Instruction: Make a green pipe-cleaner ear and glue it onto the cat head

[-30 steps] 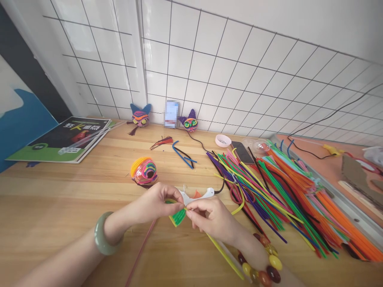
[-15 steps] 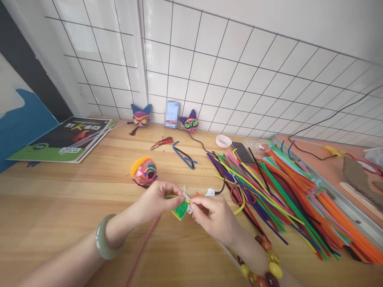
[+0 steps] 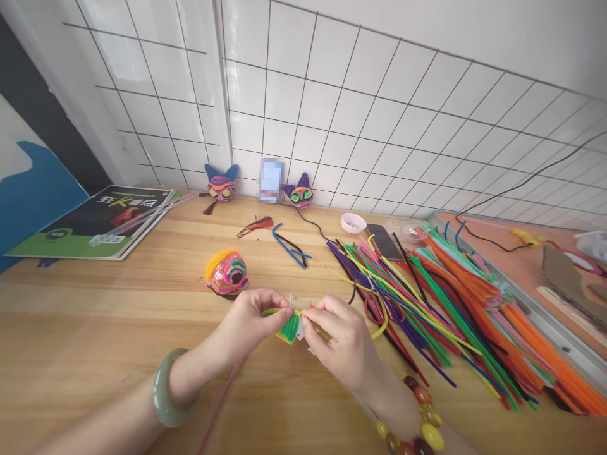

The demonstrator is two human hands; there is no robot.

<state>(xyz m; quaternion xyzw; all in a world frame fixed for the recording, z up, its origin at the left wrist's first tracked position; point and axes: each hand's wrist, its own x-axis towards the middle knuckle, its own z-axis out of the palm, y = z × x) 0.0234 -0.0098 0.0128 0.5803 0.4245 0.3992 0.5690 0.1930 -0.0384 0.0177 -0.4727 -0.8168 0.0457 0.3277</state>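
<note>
My left hand (image 3: pixel 258 319) pinches a small green piece with a yellow border (image 3: pixel 288 329), which looks made of pipe cleaners. Close beside it, the fingers of my right hand (image 3: pixel 339 335) are pressed together on the yellow pipe cleaner (image 3: pixel 298 312) along the piece's upper edge. Behind the fingertips lies a white card-like thing (image 3: pixel 300 335), mostly covered. A thin metal hook (image 3: pixel 291 299) sticks up just beyond the piece. Left of my hands sits a clear ball (image 3: pixel 226 272) partly covered with coloured pipe cleaners.
Loose pipe cleaners (image 3: pixel 412 297) spread over the right side, with scissors (image 3: pixel 374 306) among them. Farther back are a pink bowl (image 3: pixel 353 222), a dark phone (image 3: pixel 384 242), a propped-up phone (image 3: pixel 270 181) and two cat-eared heads. A magazine (image 3: pixel 95 221) lies at the left.
The green piece has turned slightly in my fingers. My right hand has shifted a little, and it now covers the white rounded thing seen beside it before. The view has moved slightly.
</note>
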